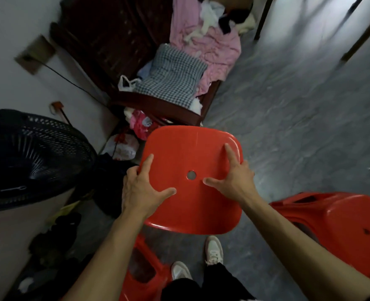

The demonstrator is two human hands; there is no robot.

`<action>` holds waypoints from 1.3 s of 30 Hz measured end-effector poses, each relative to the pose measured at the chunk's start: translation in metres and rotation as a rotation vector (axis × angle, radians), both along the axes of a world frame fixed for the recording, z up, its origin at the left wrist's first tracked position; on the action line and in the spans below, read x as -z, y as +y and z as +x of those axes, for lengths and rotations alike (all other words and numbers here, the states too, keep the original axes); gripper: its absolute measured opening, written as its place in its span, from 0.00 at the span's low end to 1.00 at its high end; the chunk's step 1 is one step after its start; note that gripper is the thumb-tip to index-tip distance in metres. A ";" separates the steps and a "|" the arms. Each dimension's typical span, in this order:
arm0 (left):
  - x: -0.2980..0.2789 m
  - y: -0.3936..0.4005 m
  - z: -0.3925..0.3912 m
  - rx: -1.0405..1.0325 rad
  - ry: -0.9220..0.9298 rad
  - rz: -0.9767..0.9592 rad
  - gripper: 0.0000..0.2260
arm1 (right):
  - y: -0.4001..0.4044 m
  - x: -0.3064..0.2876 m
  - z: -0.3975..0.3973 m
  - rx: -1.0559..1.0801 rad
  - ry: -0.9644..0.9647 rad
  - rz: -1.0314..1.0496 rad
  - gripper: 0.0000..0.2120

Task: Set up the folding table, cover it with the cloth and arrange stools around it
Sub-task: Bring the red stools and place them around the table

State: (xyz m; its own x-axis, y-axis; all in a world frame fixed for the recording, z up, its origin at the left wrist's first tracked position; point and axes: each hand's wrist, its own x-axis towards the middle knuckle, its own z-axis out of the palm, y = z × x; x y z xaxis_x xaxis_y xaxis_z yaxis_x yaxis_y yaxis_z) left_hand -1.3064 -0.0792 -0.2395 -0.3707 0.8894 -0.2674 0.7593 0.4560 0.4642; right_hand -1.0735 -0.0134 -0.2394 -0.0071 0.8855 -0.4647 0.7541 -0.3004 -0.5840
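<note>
A grey marbled floor (pixel 288 118) carries a dark wooden bench (pixel 158 103) at twelve o'clock. On the bench lie a checked cloth (pixel 173 77) and pink fabric (pixel 212 46). A red stool (pixel 342 224) stands on the floor at four o'clock, another (pixel 145 270) at six.

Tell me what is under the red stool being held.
Below the red plastic stool seat, grey floor, white shoes and another red stool show; its own legs are hidden.
</note>
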 end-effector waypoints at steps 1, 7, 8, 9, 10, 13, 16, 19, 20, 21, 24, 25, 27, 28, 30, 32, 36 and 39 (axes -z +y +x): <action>-0.004 0.000 0.006 0.002 0.003 0.011 0.52 | -0.002 -0.005 0.006 0.001 -0.012 0.013 0.56; -0.026 0.020 0.043 0.085 0.026 0.037 0.53 | -0.001 -0.028 0.046 0.058 -0.090 0.038 0.59; -0.028 0.027 0.047 0.101 0.028 0.049 0.52 | 0.002 -0.030 0.051 0.075 -0.099 0.041 0.59; -0.029 0.035 0.050 0.119 0.025 0.066 0.52 | 0.006 -0.033 0.055 0.097 -0.103 0.041 0.59; -0.030 0.044 0.055 0.141 0.020 0.081 0.52 | 0.010 -0.036 0.060 0.126 -0.103 0.036 0.59; -0.030 0.074 0.066 0.215 -0.001 0.099 0.51 | 0.022 -0.044 0.073 0.216 -0.110 0.027 0.60; -0.030 0.101 0.073 0.301 -0.039 0.122 0.50 | 0.031 -0.052 0.082 0.293 -0.137 0.026 0.60; -0.029 0.132 0.080 0.379 -0.086 0.151 0.50 | 0.040 -0.059 0.092 0.373 -0.147 0.044 0.59; -0.029 0.144 0.086 0.404 -0.101 0.160 0.49 | 0.043 -0.060 0.097 0.404 -0.142 0.057 0.59; -0.030 0.156 0.093 0.432 -0.112 0.163 0.49 | 0.046 -0.061 0.104 0.436 -0.140 0.069 0.58; -0.035 0.190 0.120 0.533 -0.110 0.155 0.49 | 0.049 -0.064 0.126 0.532 -0.162 0.090 0.58; -0.037 0.201 0.130 0.567 -0.107 0.157 0.49 | 0.050 -0.064 0.134 0.562 -0.168 0.099 0.58; -0.039 0.223 0.152 0.628 -0.111 0.161 0.50 | 0.058 -0.065 0.151 0.617 -0.168 0.120 0.57; -0.041 0.235 0.164 0.653 -0.111 0.163 0.50 | 0.064 -0.065 0.161 0.645 -0.161 0.126 0.56; -0.044 0.262 0.190 0.696 -0.103 0.174 0.50 | 0.080 -0.062 0.183 0.693 -0.141 0.135 0.55; -0.044 0.289 0.219 0.737 -0.075 0.192 0.49 | 0.099 -0.059 0.209 0.727 -0.127 0.151 0.55; -0.048 0.343 0.286 0.806 -0.052 0.210 0.48 | 0.137 -0.058 0.269 0.784 -0.089 0.158 0.54; -0.054 0.380 0.336 0.842 -0.048 0.207 0.45 | 0.158 -0.059 0.311 0.822 -0.078 0.163 0.53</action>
State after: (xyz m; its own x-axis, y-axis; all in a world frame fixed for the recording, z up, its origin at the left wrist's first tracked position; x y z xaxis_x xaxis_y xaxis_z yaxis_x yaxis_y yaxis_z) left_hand -0.9706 0.3004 -0.1857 0.4405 0.8952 -0.0680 0.7835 -0.3464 0.5159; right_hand -0.7621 0.1448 -0.1799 0.6964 0.6504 -0.3034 0.3714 -0.6883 -0.6231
